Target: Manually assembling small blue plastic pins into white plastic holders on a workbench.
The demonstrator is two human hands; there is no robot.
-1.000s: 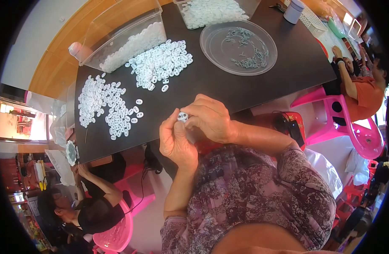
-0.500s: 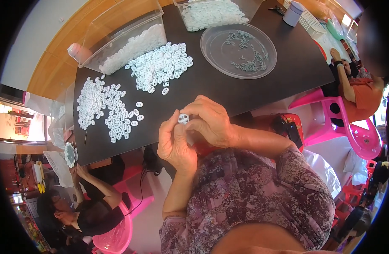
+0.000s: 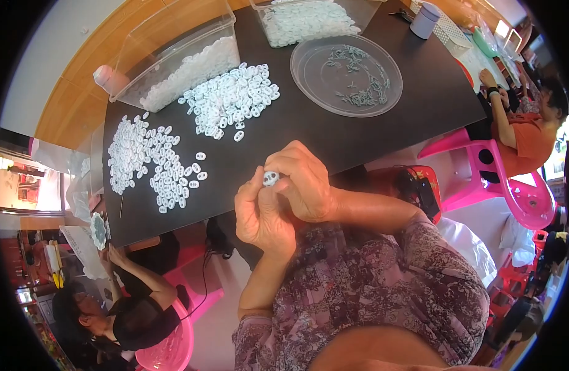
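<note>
Just in front of the table's near edge, both my hands meet around a small white plastic piece [image 3: 271, 178] with dark openings. My left hand [image 3: 264, 217] is closed, thumb and fingertips pinching the piece from the left. My right hand [image 3: 305, 183] curls over it from the right, its fingers partly covering it. On the dark table [image 3: 260, 148] ahead lies a heap of white oval plastic pieces [image 3: 227, 102]. Farther left is another group of similar white oval pieces [image 3: 130, 154], some spread out singly. A round clear lid [image 3: 309, 86] holds small grey-green parts [image 3: 365, 96].
Two clear tubs, one at the back left [image 3: 136, 80] and one at the back [image 3: 256, 18], contain white pieces. A lidded cup [image 3: 424, 21] stands at the far right. Other people sit at lower left [image 3: 136, 315] and right [image 3: 513, 136], near pink chairs [image 3: 464, 179].
The small white piece has turned slightly between my fingers, and my right fingers sit a bit more over it. The table has shifted slightly left in view.
</note>
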